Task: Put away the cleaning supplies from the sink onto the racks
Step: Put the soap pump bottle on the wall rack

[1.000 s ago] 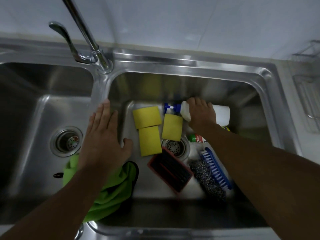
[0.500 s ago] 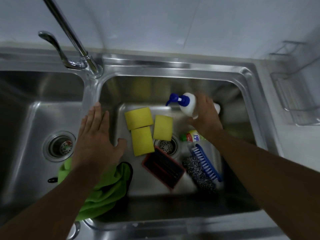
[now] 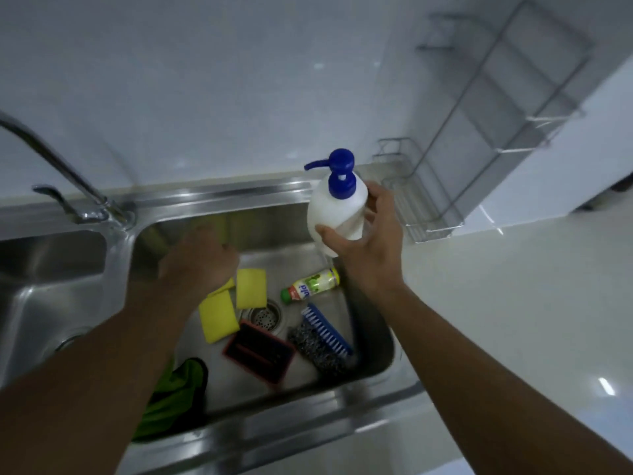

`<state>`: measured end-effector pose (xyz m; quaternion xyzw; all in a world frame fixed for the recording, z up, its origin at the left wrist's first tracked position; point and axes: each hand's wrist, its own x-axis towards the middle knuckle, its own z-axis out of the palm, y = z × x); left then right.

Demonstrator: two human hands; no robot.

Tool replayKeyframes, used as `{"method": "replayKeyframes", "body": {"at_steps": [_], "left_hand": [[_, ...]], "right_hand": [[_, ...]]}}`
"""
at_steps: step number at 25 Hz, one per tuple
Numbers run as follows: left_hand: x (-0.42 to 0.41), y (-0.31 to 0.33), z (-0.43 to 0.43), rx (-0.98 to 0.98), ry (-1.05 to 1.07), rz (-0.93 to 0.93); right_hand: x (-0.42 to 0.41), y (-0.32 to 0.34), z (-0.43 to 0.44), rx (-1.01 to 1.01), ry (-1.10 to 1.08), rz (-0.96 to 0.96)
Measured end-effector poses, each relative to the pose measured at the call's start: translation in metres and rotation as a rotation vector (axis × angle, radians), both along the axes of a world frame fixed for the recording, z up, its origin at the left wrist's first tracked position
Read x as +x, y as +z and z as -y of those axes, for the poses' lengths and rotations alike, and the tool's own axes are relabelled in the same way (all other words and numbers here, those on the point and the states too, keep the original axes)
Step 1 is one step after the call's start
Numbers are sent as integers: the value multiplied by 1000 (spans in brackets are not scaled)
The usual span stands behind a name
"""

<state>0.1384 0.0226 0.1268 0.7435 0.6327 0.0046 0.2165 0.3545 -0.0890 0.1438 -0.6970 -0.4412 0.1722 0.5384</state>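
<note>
The white plastic pump bottle with a blue dispenser (image 3: 337, 204) is held upright in the right hand (image 3: 368, 250) above the steel sink's (image 3: 219, 197) right rim, near the empty wire racks (image 3: 479, 138), while the left hand (image 3: 198, 260), its grip unreadable, hovers over yellow sponges (image 3: 251, 287), a green-capped bottle (image 3: 310, 285), brushes and a green cloth (image 3: 171, 399) left inside.

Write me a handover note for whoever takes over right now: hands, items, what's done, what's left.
Right hand: holds the pump bottle upright above the sink's right edge, near the racks.
Left hand: empty, over the sponges.
In the basin: sponges, small bottle, blue brush, steel wool, red-edged scrubber, green cloth.
Done: nothing racked.
Left: rack the pump bottle, then the rest.
</note>
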Motion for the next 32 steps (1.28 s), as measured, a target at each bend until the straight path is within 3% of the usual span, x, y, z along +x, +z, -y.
{"method": "replayKeyframes", "body": {"at_steps": [7,10,13,17,27,32], "left_hand": [[161,118,22,128,-279,270],[216,149,39,121,-449,363],[266,168,54,151,-563,439],[302,161,61,151,-546,443],[311,156,56,80,-469,477],[312,157,56,39,-445,457]], "right_hand": [[75,173,-7,471,-159,207],[115,217,-4,555,-223,332],[151,229,5,504,-287,377],[175,224,13,372,-366,395],[195,193,-3,260,-432,412],[196,178,-10,154,-448,562]]}}
